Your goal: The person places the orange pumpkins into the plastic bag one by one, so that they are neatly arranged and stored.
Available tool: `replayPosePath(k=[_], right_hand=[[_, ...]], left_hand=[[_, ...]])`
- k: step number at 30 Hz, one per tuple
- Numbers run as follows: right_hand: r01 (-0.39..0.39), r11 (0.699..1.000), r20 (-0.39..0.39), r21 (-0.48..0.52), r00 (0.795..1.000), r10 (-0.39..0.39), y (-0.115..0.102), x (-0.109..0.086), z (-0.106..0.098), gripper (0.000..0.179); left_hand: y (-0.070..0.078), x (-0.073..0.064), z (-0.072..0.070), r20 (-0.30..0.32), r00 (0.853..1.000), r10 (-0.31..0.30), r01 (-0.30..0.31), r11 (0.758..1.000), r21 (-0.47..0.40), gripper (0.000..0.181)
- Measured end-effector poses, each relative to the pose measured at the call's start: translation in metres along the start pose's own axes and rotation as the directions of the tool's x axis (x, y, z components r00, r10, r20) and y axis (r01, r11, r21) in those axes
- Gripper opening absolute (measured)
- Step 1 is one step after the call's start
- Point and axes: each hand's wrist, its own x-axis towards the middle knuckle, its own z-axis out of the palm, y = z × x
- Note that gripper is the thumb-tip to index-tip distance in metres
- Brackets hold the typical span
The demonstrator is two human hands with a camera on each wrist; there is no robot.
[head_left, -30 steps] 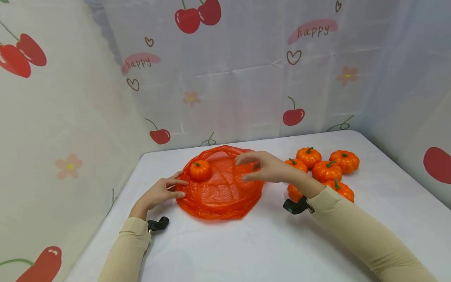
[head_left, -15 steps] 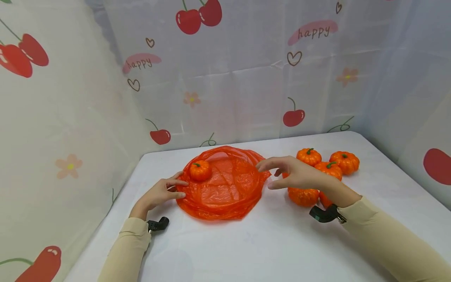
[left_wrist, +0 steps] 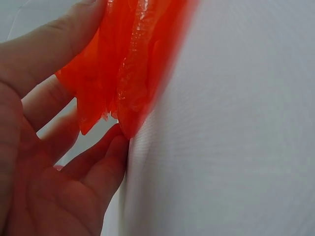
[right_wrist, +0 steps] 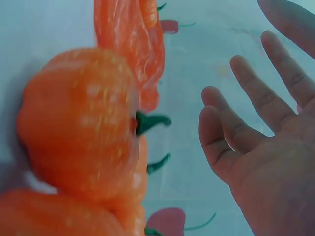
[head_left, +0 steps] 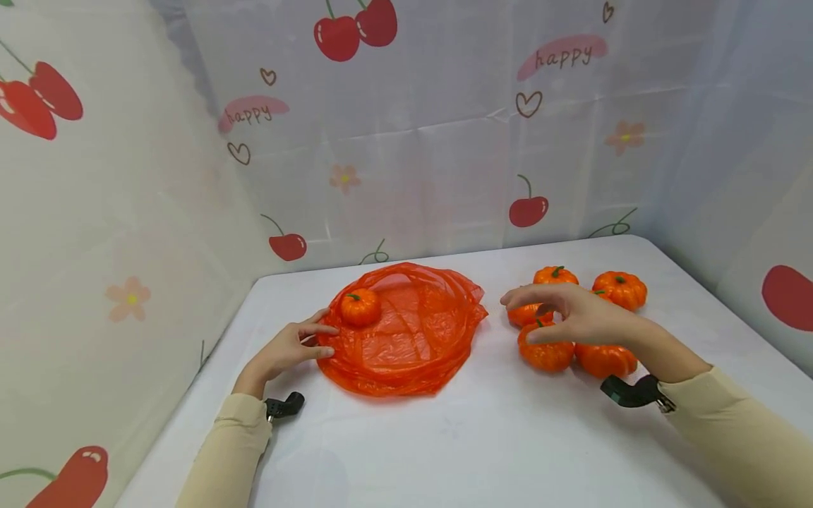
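Note:
An orange-red plastic bag [head_left: 396, 353] lies spread open on the white table, with one small orange pumpkin [head_left: 360, 307] on its left part. My left hand [head_left: 293, 347] holds the bag's left edge; in the left wrist view the crumpled film [left_wrist: 133, 59] passes between thumb and fingers. Over the group of small pumpkins on the right hovers my right hand [head_left: 574, 316], fingers spread and nothing in them. Its thumb overlaps the near-left pumpkin [head_left: 546, 354] in the head view. The right wrist view shows that palm apart from a green-stemmed pumpkin [right_wrist: 81, 123].
Several pumpkins sit close together, including one at the back right [head_left: 620, 290] and one at the front [head_left: 605, 360]. A patterned cloth [head_left: 419, 169] with cherries encloses the white table [head_left: 406, 451] at the back and sides. Each wrist carries a small black camera.
My right hand has moved right, from above the bag to above the pumpkin group, its fingers staying spread. The left hand, the bag and the pumpkin on it have stayed in place.

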Motion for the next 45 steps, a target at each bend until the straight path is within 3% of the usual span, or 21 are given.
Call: replayPosePath(k=[11, 21, 35, 40, 45], right_hand=[[-0.037, 0.996, -0.097, -0.084, 0.995, 0.028, 0.029, -0.02, -0.02, 0.044], [-0.158, 0.982, -0.159, -0.103, 0.977, 0.141, 0.052, -0.044, -0.036, 0.048], [-0.115, 0.992, -0.164, -0.06, 0.981, 0.103, 0.077, -0.061, -0.042, 0.044], [-0.037, 0.999, -0.117, -0.013, 0.992, 0.035, 0.084, -0.065, -0.041, 0.04], [-0.021, 1.0, -0.069, 0.024, 0.997, 0.022, 0.089, -0.071, -0.041, 0.041]], left_hand=[[0.002, 0.001, -0.001, -0.008, 1.0, -0.012, 0.012, 1.0, 0.011, 0.045], [0.002, 0.002, 0.0, -0.005, 1.0, 0.01, -0.01, 1.0, 0.004, 0.045], [0.003, 0.0, 0.004, -0.002, 1.0, 0.001, -0.001, 1.0, -0.009, 0.05], [0.004, -0.002, 0.003, -0.008, 1.0, -0.006, 0.005, 1.0, -0.012, 0.049], [0.006, -0.002, 0.002, -0.012, 1.0, -0.007, 0.007, 1.0, -0.007, 0.049]])
